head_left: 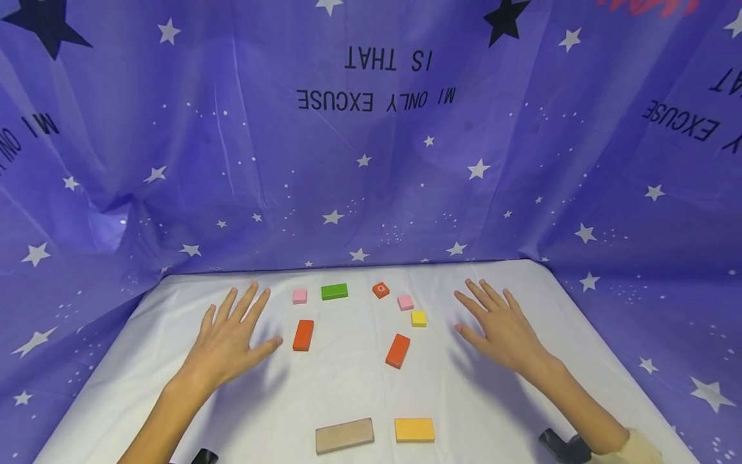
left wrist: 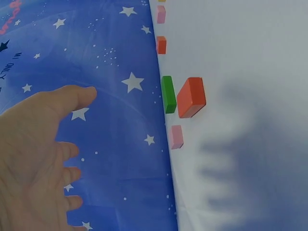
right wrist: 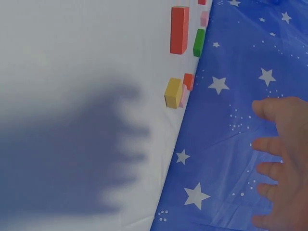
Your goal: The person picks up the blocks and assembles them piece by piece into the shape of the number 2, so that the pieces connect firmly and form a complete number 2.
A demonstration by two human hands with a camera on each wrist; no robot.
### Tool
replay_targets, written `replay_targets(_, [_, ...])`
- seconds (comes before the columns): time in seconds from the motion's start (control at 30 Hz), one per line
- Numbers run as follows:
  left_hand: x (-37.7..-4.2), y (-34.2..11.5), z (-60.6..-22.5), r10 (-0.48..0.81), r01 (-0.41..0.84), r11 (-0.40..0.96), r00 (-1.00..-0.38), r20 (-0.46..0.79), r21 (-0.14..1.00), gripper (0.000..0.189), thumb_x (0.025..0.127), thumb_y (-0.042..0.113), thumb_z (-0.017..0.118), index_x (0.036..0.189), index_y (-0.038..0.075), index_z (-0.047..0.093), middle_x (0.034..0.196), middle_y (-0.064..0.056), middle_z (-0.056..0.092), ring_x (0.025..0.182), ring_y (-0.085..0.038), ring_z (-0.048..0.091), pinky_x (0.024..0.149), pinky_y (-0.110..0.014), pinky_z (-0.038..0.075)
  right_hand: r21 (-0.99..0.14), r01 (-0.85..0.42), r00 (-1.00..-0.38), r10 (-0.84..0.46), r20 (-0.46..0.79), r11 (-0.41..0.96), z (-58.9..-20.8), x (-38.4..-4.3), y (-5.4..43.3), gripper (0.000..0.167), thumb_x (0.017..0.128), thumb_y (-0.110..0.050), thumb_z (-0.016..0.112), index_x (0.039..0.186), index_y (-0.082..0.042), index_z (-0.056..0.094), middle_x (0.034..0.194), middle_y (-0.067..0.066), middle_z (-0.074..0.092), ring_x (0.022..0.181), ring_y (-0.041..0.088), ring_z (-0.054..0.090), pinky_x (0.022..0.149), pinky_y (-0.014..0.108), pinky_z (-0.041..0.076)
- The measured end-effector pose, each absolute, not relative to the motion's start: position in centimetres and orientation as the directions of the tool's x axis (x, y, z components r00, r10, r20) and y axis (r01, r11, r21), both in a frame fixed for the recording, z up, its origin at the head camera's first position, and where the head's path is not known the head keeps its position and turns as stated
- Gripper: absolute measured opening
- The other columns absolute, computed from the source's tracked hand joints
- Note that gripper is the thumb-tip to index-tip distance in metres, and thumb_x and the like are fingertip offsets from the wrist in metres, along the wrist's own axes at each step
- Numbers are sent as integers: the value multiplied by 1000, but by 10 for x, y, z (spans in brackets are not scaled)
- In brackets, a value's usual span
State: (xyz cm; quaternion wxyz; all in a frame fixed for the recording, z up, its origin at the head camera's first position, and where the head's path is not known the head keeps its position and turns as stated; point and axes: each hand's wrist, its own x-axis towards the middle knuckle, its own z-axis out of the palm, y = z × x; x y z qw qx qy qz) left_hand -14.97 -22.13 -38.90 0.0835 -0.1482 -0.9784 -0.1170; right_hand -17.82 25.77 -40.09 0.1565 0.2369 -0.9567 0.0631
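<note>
My left hand (head_left: 226, 345) hovers over the left part of the white table with fingers spread, holding nothing. Nearest to it are a red block (head_left: 303, 336) and a pink cube (head_left: 299, 296). On the other side my right hand (head_left: 505, 332) is also raised, fingers apart and nothing in it. A yellow cube (head_left: 418, 319), a second pink cube (head_left: 405, 302) and another red block (head_left: 397, 351) lie to its left. Farther back are a green block (head_left: 334, 292) and a small orange-red block (head_left: 380, 290) with a white mark. Both hands cast shadows on the tabletop.
Near the front edge lie a wooden plank-shaped block (head_left: 344, 436) and a yellow-orange block (head_left: 414, 430). A purple star-printed curtain (head_left: 394, 193) rises behind the table (head_left: 348, 386) and along both sides.
</note>
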Motion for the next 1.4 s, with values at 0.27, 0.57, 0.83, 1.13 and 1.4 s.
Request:
replay_targets(0.27, [-142, -216, -392, 315, 372, 883, -922, 226, 286, 82, 94, 49, 63, 157, 7, 31, 160, -19, 26, 144, -46, 23, 111, -67, 21, -132, -529, -807, -448, 383, 839, -404, -171, 258, 43, 92, -28, 71, 130, -8, 67, 145, 16, 51, 136, 40, 43, 110, 60, 32])
replay_targets(0.57, [-132, -208, -399, 349, 425, 800, -904, 249, 423, 71, 98, 35, 64, 155, 4, 34, 156, -17, 36, 140, -38, 36, 110, -59, 32, -354, -525, -842, -413, 347, 774, -406, -158, 250, 37, 91, -19, 73, 126, -8, 69, 140, 13, 56, 129, 35, 51, 102, 57, 44])
replay_targets(0.83, [-116, -193, -410, 363, 429, 710, -902, 233, 558, 61, 98, 31, 65, 150, 9, 44, 149, -8, 48, 136, -30, 44, 108, -54, 38, -496, -503, -863, -381, 333, 707, -414, -150, 245, 37, 89, -15, 76, 125, -11, 69, 131, 5, 64, 123, 29, 58, 102, 51, 46])
replay_targets(1.13, [-101, -178, -425, 422, 511, 594, -855, 300, 621, 48, 96, 24, 69, 141, 14, 54, 134, 5, 60, 125, -20, 56, 100, -46, 48, -612, -422, -905, -354, 236, 669, -423, -136, 241, 32, 89, -18, 77, 120, -22, 73, 119, -15, 68, 117, 14, 62, 98, 43, 50])
replay_targets(1.4, [-98, -167, -440, 528, 615, 458, -769, 360, 642, 41, 97, 18, 67, 135, 9, 56, 124, -5, 65, 111, -21, 63, 88, -39, 55, -675, -388, -905, -398, 150, 628, -433, -125, 237, 30, 92, -22, 74, 121, -15, 73, 119, -7, 70, 114, 21, 64, 95, 46, 52])
